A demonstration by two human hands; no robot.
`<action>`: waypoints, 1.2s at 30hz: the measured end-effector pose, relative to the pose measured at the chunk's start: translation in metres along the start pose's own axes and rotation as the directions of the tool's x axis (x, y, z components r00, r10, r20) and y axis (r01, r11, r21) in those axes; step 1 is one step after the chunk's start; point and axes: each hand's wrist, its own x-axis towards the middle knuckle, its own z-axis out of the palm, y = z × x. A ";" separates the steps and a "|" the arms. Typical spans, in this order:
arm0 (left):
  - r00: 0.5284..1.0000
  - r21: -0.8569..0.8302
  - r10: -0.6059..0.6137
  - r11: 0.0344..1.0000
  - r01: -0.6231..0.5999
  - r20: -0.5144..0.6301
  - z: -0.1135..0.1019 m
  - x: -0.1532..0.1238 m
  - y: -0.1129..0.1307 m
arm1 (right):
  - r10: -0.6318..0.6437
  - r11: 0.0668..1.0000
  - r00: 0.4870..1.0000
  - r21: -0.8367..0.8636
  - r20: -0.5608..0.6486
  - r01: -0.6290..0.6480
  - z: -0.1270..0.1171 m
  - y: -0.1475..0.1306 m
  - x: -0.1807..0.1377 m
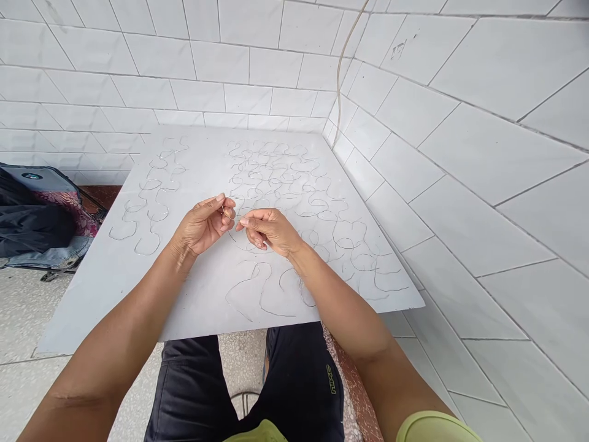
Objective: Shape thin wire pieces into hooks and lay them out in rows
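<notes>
Close together over the middle of a white tabletop, both hands are at work on a thin wire. My left hand is closed, pinching the wire between thumb and fingertips. Thumb and forefinger of my right hand are pressed together at the wire's other side, its remaining fingers curled. Curved, S-like wire pieces lie in a loose group on the left. A larger, denser group of similar wires spreads over the right half. A few longer bent wires rest near the front edge.
White tiled walls meet in a corner behind and to the right of the table. A cable hangs down that corner. At the left stands a folding chair with dark cloth on it. My legs are under the front edge.
</notes>
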 end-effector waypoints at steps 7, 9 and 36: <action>1.000 0.009 0.013 1.000 -0.013 0.005 -0.001 0.001 -0.005 | -0.005 1.000 1.000 0.002 -0.016 0.005 0.005 0.000 0.000; 1.000 0.019 0.012 1.000 -0.012 0.018 -0.001 0.001 -0.007 | -0.003 1.000 1.000 0.010 -0.022 0.003 0.005 0.000 0.000; 0.993 -0.012 -0.088 0.996 0.089 0.079 -0.008 0.000 0.002 | 0.084 0.996 0.993 0.009 0.087 -0.086 -0.003 -0.003 -0.003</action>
